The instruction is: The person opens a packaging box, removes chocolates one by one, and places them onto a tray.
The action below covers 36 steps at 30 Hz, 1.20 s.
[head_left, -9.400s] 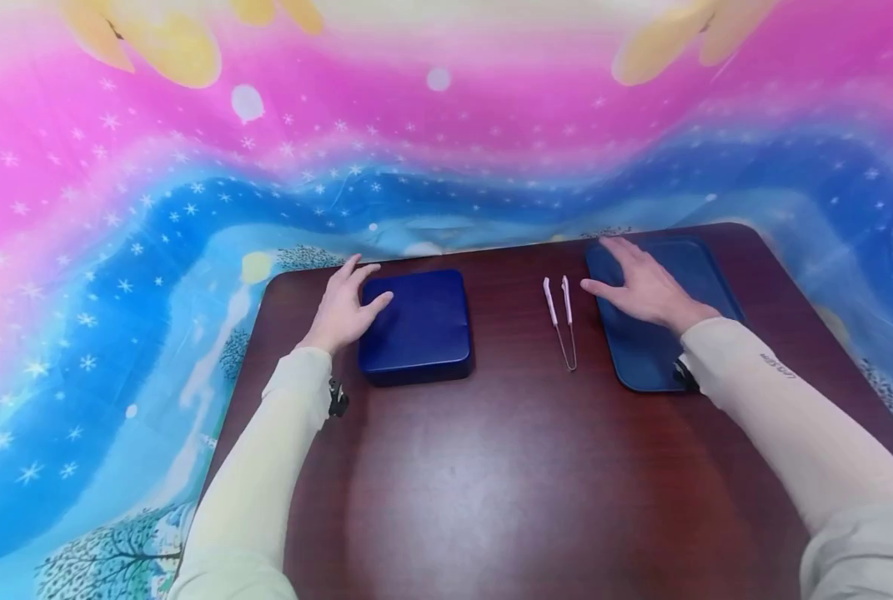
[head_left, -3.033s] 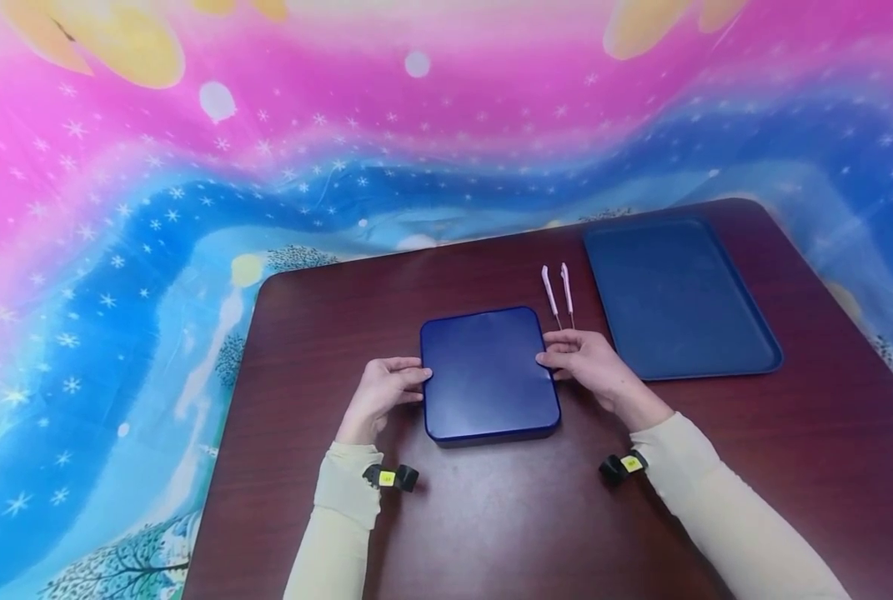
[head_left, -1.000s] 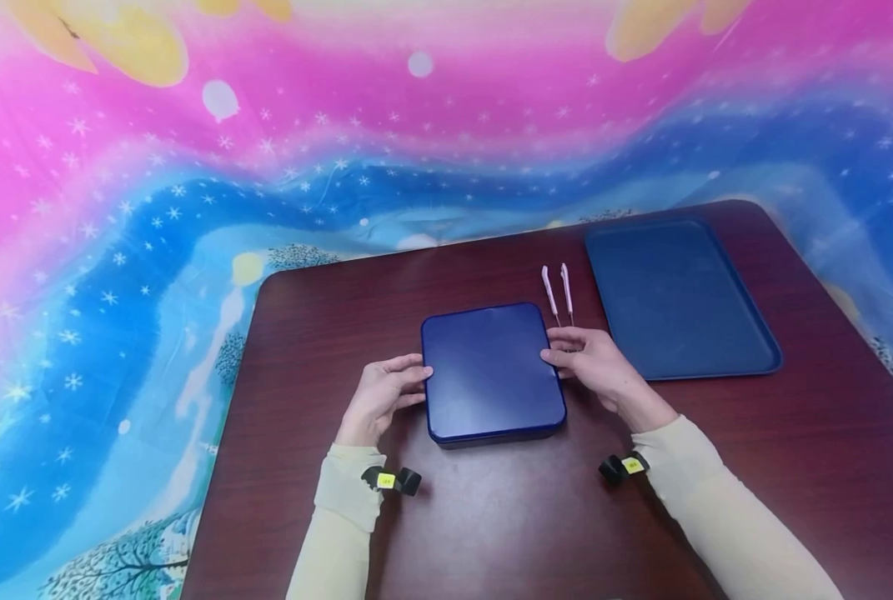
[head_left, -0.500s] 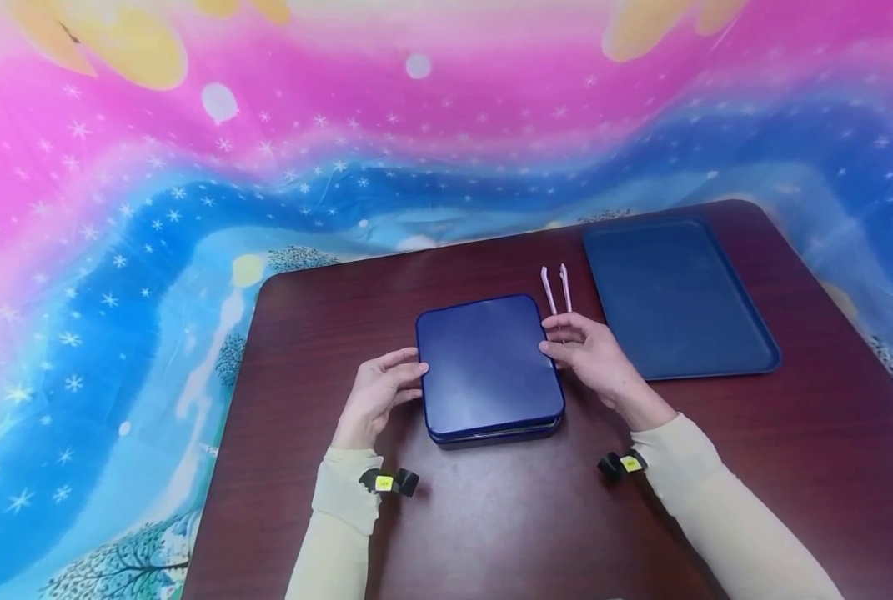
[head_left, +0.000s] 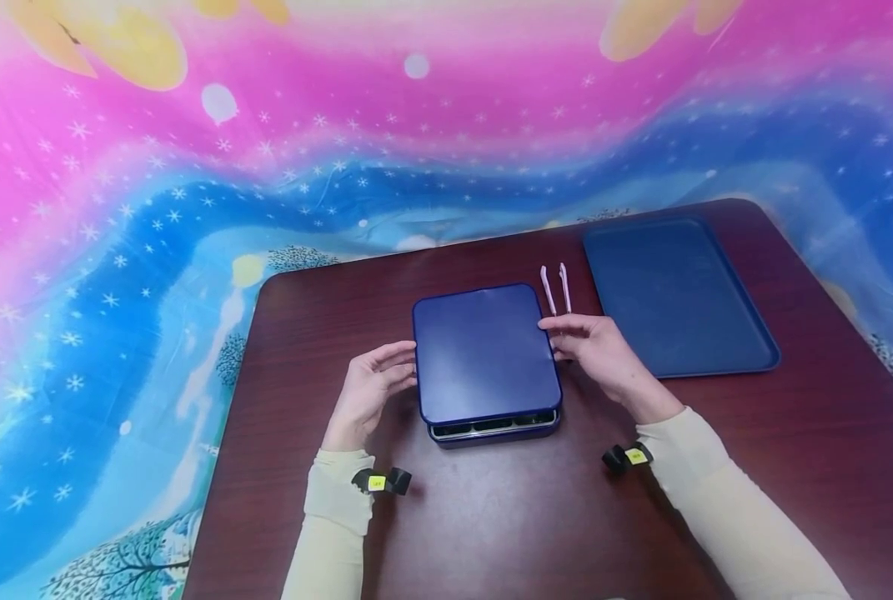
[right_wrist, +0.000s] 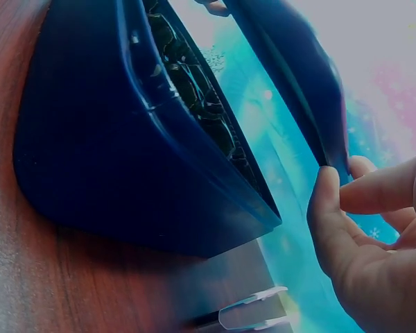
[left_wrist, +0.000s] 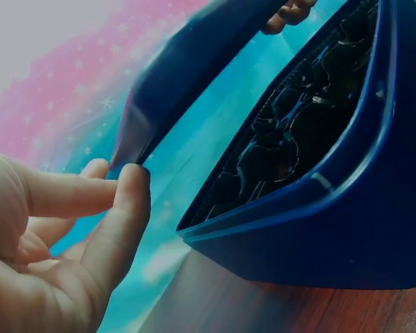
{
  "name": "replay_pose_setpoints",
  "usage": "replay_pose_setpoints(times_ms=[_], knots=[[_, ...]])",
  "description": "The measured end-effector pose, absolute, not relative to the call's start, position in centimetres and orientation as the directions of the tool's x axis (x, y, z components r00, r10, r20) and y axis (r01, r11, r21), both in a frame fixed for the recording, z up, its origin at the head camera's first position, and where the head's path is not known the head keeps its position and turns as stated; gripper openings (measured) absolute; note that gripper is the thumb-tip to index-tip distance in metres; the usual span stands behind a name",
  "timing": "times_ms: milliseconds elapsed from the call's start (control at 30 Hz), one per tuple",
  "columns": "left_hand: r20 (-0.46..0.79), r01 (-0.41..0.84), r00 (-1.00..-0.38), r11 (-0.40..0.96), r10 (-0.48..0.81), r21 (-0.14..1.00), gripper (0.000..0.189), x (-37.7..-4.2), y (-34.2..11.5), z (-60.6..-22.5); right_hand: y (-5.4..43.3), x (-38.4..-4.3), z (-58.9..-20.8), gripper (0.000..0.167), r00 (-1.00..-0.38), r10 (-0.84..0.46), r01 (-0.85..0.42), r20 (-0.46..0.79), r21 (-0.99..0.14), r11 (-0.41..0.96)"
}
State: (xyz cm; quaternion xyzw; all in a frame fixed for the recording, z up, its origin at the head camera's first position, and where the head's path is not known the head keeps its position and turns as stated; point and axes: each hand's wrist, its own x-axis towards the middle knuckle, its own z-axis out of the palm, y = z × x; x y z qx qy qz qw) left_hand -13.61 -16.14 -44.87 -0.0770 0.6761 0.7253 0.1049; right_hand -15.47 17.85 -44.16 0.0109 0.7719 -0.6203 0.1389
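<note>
A square dark-blue lid (head_left: 487,354) hangs raised above its matching tin box (head_left: 494,437). My left hand (head_left: 367,387) pinches the lid's left edge between thumb and fingers; my right hand (head_left: 604,358) pinches the right edge. In the left wrist view, a wide gap separates the lid (left_wrist: 187,62) from the box (left_wrist: 319,257), which stands on the table. Inside the box is a dark, shiny insert (left_wrist: 284,125) with moulded hollows. The head view shows only a strip of it along the front; the lid covers the rest.
Tongs (head_left: 554,292) with pale pink tips lie behind my right hand, which hides their lower part. A dark-blue rectangular tray (head_left: 679,292) lies at the right on the brown table (head_left: 326,325). A printed cloth (head_left: 386,133) hangs behind the table.
Earlier the hands were apart and the closed box lay farther back; it was then brought nearer. Over the last second, the lid has come up off the box and slightly back, exposing the insert.
</note>
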Motion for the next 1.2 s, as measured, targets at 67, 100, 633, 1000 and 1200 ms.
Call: replay_pose_setpoints(times_ms=[67, 100, 633, 1000, 1200], knots=[[-0.242, -0.246, -0.968, -0.064, 0.063, 0.967, 0.040, -13.5, -16.2, -44.8, 17.9, -15.5, -44.1, 0.033, -0.965, -0.149, 0.176, -0.216, -0.954, 0.243], [-0.236, -0.241, -0.969, -0.064, 0.072, 0.968, 0.041, -13.5, -16.2, -44.7, 17.9, -15.5, -44.1, 0.033, -0.966, -0.146, 0.171, -0.211, -0.953, 0.250], [-0.152, -0.175, -0.973, -0.129, 0.172, 0.976, 0.046, -13.5, -17.0, -44.0, 18.7, -15.7, -43.1, 0.039, -0.972, -0.179, 0.089, -0.153, -0.942, 0.322], [0.061, 0.058, -0.988, -0.025, 0.141, 0.998, 0.046, -13.7, -16.6, -43.2, 18.7, -16.0, -42.0, 0.038, -0.981, -0.177, 0.014, -0.084, -0.931, 0.366], [0.217, 0.223, -0.974, 0.103, 0.063, 0.969, 0.039, -14.0, -16.2, -43.1, 18.5, -16.2, -41.2, 0.040, -0.981, -0.191, -0.057, -0.024, -0.912, 0.406]])
